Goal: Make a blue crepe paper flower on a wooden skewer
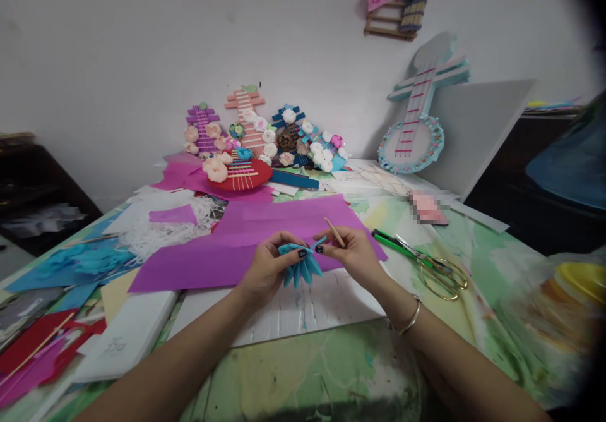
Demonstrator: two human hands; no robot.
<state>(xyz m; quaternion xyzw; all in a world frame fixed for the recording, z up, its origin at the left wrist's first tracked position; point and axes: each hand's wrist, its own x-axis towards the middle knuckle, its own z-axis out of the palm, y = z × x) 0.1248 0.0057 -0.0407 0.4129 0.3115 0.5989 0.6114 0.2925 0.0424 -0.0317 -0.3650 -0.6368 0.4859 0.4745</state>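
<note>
A blue pleated paper piece (303, 273), fanned out in petal-like points, is pinched between the thumb and fingers of my left hand (269, 263). My right hand (351, 253) pinches a thin blue end of the same paper at its upper right. A short wooden stick (335, 232) also sits between my right fingers, tilted up to the left. Both hands are above a white board (284, 321) with dark lines. Beneath and behind them spreads purple paper (208, 254).
Gold-handled scissors (440, 273) and a green cutter (384, 239) lie to the right. At left are shredded white paper (161, 235), blue crepe scraps (89, 261) and a white block (125, 340). Flower-decorated instrument models (250, 122) lean on the wall, with a pale blue one (411, 141) further right.
</note>
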